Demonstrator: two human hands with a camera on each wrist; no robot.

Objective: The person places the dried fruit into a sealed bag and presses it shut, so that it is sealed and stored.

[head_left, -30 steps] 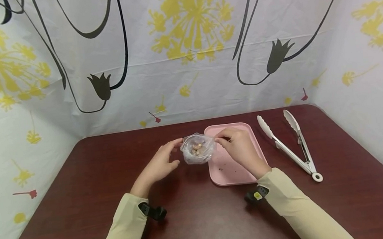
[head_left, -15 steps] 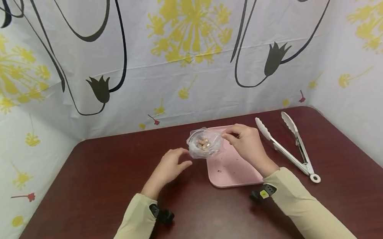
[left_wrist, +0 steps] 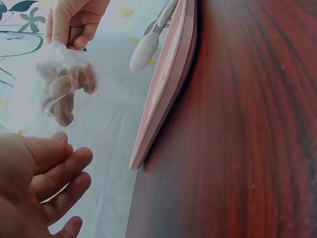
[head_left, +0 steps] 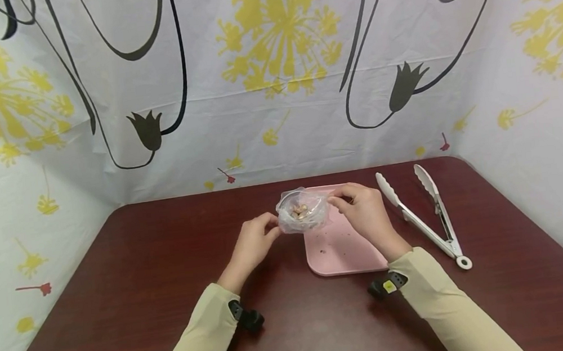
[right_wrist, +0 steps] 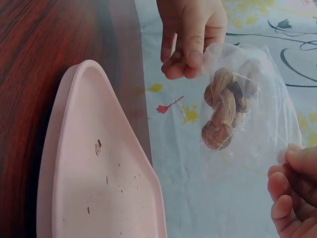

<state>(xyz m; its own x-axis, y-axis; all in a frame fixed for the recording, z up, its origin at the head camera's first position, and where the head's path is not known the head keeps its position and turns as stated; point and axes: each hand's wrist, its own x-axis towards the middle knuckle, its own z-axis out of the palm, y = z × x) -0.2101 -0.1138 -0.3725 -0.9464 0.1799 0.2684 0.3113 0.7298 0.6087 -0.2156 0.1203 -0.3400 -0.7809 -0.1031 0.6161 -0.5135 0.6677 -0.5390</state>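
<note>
A clear plastic bag (head_left: 311,222) with several brown, mushroom-like pieces (right_wrist: 221,110) inside hangs between the two hands, partly over the pink tray (head_left: 342,251). My left hand (head_left: 254,239) pinches the bag's left edge between thumb and fingertips; its other fingers are loosely bent in the left wrist view. On the opposite side, my right hand (head_left: 364,213) pinches the bag's right edge with thumb and forefinger. Through the film the pieces show gathered low in the bag. The bag's rim looks rounded and loosely gaping in the head view.
Small dark crumbs (right_wrist: 98,147) are scattered over the tray. White-tipped kitchen tongs (head_left: 439,222) lie spread on the dark red table (head_left: 121,304), right of the tray. A flower-printed cloth (head_left: 235,118) hangs behind and beside the table.
The bag and both hands have moved a little to the right. My left hand, held loosely by the bag before, has closed its thumb and fingers on the bag's edge.
</note>
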